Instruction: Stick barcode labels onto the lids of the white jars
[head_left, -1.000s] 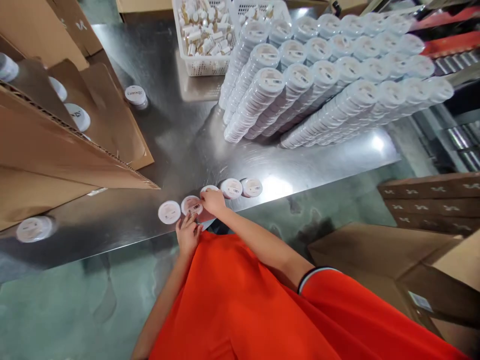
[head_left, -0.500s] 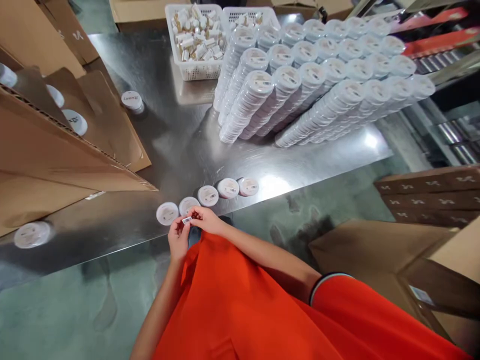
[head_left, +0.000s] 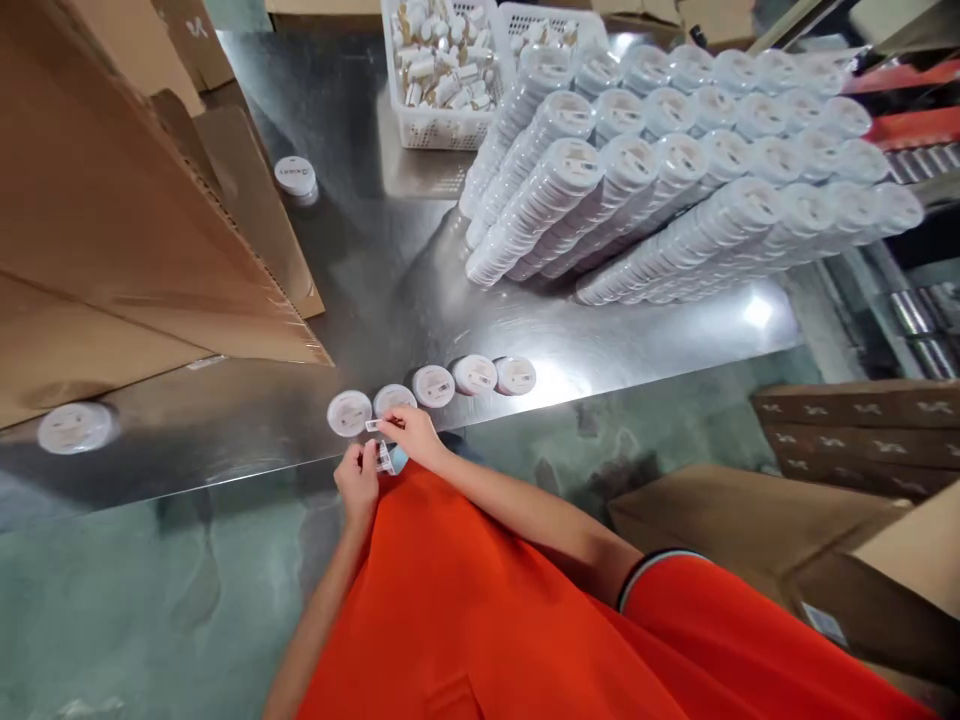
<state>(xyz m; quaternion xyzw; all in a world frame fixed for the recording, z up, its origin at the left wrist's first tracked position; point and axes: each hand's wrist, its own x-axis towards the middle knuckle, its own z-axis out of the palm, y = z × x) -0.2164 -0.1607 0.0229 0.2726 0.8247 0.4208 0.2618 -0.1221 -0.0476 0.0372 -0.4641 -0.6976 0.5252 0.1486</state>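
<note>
Your left hand (head_left: 358,490) is curled nearly shut, apparently pinching a small white printed label (head_left: 385,458). Your right hand (head_left: 412,435), half-closed, pinches a narrow white strip (head_left: 373,425) just over round white tins (head_left: 393,400) lined along the near edge of the shiny steel table (head_left: 390,300).

The person's left hand (head_left: 358,485) is pinching a narrow barcoded label (head_left: 385,458) between its fingers, just below the right hand (head_left: 411,435), whose fingertips are gripping a small white sticker (head_left: 373,425). Both hands are working together at the table's edge, right beside a line of five round white-lidded tins (head_left: 433,386). The tins are lying flat, each showing a printed label on top, and the right hand's fingers are reaching just over the second tin from the left.
</note>
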